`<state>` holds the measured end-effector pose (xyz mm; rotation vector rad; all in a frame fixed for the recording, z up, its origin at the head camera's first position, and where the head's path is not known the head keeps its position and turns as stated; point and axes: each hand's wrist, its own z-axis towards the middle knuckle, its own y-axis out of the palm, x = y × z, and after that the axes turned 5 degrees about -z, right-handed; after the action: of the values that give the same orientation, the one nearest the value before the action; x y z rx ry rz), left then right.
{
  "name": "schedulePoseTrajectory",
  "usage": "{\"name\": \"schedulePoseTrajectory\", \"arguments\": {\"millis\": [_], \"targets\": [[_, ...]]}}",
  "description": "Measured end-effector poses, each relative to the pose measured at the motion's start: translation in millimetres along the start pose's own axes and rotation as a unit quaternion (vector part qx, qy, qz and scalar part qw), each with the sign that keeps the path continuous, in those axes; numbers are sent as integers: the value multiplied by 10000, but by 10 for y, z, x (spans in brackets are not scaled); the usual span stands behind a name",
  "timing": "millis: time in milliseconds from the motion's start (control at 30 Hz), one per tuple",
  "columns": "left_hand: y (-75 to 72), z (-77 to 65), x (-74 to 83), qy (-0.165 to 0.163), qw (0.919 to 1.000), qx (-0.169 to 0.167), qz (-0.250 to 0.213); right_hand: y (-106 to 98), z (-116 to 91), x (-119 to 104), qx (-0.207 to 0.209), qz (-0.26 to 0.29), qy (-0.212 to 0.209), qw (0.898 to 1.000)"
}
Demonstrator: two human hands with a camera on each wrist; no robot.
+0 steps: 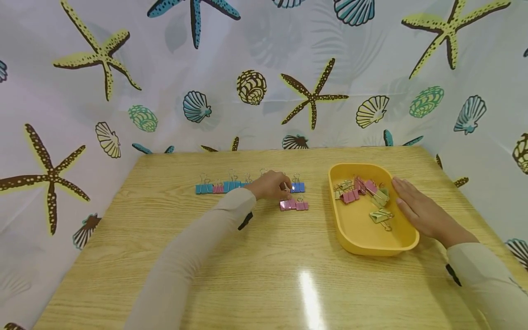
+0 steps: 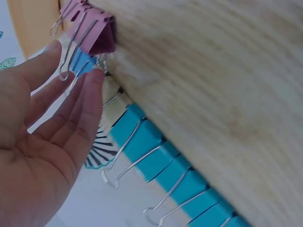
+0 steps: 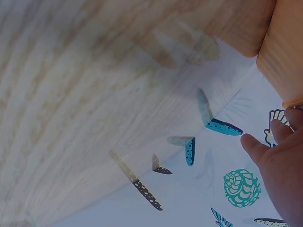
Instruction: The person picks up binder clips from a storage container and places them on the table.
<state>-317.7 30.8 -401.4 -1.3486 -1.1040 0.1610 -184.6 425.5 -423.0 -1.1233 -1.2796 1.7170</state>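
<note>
My left hand (image 1: pixel 270 184) reaches over the table to two pink binder clips (image 1: pixel 302 206) standing side by side. In the left wrist view, its thumb and fingers are parted and loosely bent around the upright wire handles of a pink binder clip (image 2: pixel 98 37). Behind the hand runs a row of binder clips, with teal ones (image 2: pixel 142 130) nearest the wrist and a blue one (image 1: pixel 298 187) at the right end; the hand hides part of this row. My right hand (image 1: pixel 426 213) rests on the right rim of a yellow tray (image 1: pixel 359 233), fingers straight.
Several pink clips (image 1: pixel 350 196) and yellow-green clips (image 1: pixel 380 215) lie loose in the tray. The wooden table (image 1: pixel 231 275) meets a cloth backdrop (image 1: pixel 222 64) printed with starfish and shells at the back and sides.
</note>
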Motion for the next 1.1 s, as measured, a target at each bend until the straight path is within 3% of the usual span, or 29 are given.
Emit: {"name": "schedulePoseTrajectory", "arguments": {"millis": [167,333,467,767,967,1100], "targets": [[-185,65,125,97,9996,-16,274,-7,-7,30,22,18,-37,10000],[-369,171,470,532,9972,36,529,-18,-21,26,35,4,-73,10000],[-417,325,747,796,9940,83,749,-15,-21,9,37,7,-45,10000],[-297,627,1236,895,9945,162,520,-19,-25,6,43,61,58,10000],[-179,754,1425,835,9947,320,511,-18,-12,16,56,73,-7,10000],[-116,810,1502,608,9962,322,533,-22,-12,16,51,99,-20,9999]]}}
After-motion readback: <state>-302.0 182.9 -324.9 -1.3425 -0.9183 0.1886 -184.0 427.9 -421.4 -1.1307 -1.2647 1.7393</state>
